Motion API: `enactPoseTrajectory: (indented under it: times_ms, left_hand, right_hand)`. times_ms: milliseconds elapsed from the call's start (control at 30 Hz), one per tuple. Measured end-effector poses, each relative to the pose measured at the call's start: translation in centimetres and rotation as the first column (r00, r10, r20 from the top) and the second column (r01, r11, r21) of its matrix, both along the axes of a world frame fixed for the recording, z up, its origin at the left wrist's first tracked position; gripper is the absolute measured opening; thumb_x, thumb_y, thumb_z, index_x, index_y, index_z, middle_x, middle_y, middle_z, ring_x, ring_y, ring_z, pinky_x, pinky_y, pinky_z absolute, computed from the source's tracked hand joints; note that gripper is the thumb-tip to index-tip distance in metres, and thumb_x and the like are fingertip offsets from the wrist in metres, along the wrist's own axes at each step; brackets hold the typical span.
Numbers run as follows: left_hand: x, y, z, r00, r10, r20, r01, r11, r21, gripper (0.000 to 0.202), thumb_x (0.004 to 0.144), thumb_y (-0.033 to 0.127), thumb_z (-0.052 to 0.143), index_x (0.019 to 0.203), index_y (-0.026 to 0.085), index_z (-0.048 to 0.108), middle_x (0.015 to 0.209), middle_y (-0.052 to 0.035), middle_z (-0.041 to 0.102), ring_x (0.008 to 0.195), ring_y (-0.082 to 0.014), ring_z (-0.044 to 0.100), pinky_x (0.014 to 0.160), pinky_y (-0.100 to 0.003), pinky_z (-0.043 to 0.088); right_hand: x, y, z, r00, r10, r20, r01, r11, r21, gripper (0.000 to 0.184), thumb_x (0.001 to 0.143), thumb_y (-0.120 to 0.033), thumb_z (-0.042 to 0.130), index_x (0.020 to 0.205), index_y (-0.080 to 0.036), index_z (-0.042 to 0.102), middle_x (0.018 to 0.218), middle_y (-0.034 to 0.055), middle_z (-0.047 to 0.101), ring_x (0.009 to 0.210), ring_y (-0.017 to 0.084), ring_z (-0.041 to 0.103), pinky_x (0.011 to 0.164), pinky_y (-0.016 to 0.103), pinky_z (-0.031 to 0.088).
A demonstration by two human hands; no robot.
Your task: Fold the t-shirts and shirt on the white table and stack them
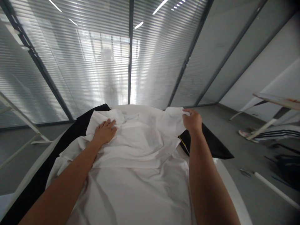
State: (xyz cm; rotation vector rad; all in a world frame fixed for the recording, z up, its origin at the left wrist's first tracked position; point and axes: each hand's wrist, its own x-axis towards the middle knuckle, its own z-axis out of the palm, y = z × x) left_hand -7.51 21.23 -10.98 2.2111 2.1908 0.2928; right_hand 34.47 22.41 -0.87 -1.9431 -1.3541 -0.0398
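Observation:
A white shirt (138, 140) lies spread and wrinkled over a white round-edged table, its collar end at the far side. My left hand (106, 131) rests flat on its upper left part, fingers stretched out. At the far right, my right hand (192, 120) pinches the edge of a sleeve between thumb and fingers and holds it outward. Black cloth (44, 162) lies along the table's left side, partly under the shirt. Another black piece (214, 143) with a thin yellow line shows beneath my right forearm.
The white table rim (231, 187) curves along the right. Glass panels with blinds (107, 72) stand behind the table. A white metal frame (23, 120) is on the left. At right are a table with angled legs (276, 120), a shoe (245, 134) and a white pole (274, 187).

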Motion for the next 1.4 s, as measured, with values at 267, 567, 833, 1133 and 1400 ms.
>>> enactPoseTrajectory:
  times_ms: [267, 567, 833, 1133, 1400]
  left_hand:
    - [-0.2, 0.2, -0.2, 1.0, -0.006, 0.013, 0.006, 1.0, 0.003, 0.059, 0.094, 0.049, 0.029, 0.15, 0.028, 0.032, 0.158, -0.0091, 0.026, 0.141, -0.0313, 0.03, 0.111, -0.052, 0.027]
    - [-0.2, 0.3, -0.5, 1.0, -0.003, 0.002, 0.003, 1.0, 0.015, 0.059, 0.094, 0.049, 0.028, 0.15, 0.029, 0.031, 0.158, -0.0085, 0.026, 0.141, -0.031, 0.03, 0.112, -0.052, 0.027]
    - [-0.1, 0.1, -0.1, 1.0, -0.006, 0.02, 0.006, 1.0, 0.001, 0.06, 0.095, 0.049, 0.027, 0.151, 0.028, 0.031, 0.159, -0.0087, 0.025, 0.141, -0.0323, 0.029, 0.111, -0.054, 0.027]
    - [0.1, 0.1, 0.1, 1.0, -0.002, 0.008, 0.002, 1.0, -0.011, 0.06, 0.094, 0.048, 0.027, 0.151, 0.029, 0.03, 0.159, -0.0078, 0.025, 0.142, -0.0308, 0.028, 0.112, -0.053, 0.026]
    - [0.2, 0.0, 0.2, 1.0, -0.006, -0.005, 0.006, 1.0, -0.003, 0.059, 0.095, 0.048, 0.028, 0.15, 0.027, 0.032, 0.159, -0.0097, 0.025, 0.141, -0.0327, 0.03, 0.111, -0.054, 0.028]
  right_hand:
    - [2.9, -1.8, 1.0, 0.983, -0.178, -0.04, 0.171, 0.977, -0.129, 0.042, 0.069, -0.015, 0.053, 0.104, -0.019, 0.075, 0.094, 0.0134, 0.072, 0.092, 0.029, 0.067, 0.08, 0.037, 0.05]
    - [1.4, -2.2, 2.2, 0.982, -0.183, 0.036, 0.183, 0.983, 0.011, 0.054, 0.076, -0.009, 0.045, 0.123, -0.02, 0.068, 0.112, 0.0166, 0.069, 0.107, 0.031, 0.064, 0.089, 0.041, 0.048]
    - [1.7, -1.5, 1.6, 0.99, -0.015, 0.138, 0.038, 0.985, -0.166, 0.05, 0.074, -0.009, 0.05, 0.118, -0.018, 0.07, 0.102, 0.0153, 0.072, 0.102, 0.028, 0.066, 0.09, 0.038, 0.048]
    - [-5.5, -2.2, 2.3, 0.814, 0.521, 0.256, -0.41, 0.828, -0.382, 0.056, 0.086, -0.01, 0.044, 0.14, -0.023, 0.051, 0.14, 0.0051, 0.055, 0.128, 0.023, 0.051, 0.107, 0.034, 0.037]
    - [-8.1, -2.3, 0.5, 0.653, 0.752, -0.093, -0.585, 0.423, -0.692, 0.056, 0.089, -0.03, 0.054, 0.144, -0.025, 0.045, 0.142, 0.0029, 0.052, 0.131, 0.024, 0.047, 0.108, 0.032, 0.035]
